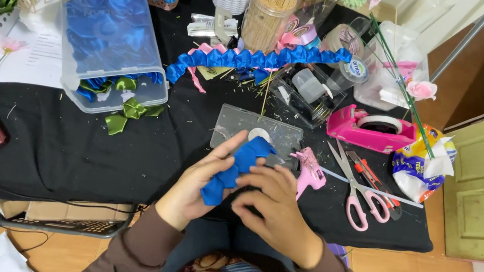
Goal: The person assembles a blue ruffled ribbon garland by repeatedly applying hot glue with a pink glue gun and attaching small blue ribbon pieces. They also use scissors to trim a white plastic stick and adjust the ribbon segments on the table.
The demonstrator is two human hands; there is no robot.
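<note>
Folded blue satin ribbon piece (235,168) is pinched closed by left hand (199,184) and right hand (273,202) above black-clothed worktop (91,151); judged light, soft, slippery, best gripped at folds.

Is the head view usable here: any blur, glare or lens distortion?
Head view: evenly lit, soft shadows; the folded blue ribbon between left hand and right hand is sharp; mild glare on the clear plastic lidded box; wide-angle bending at the edges.
</note>
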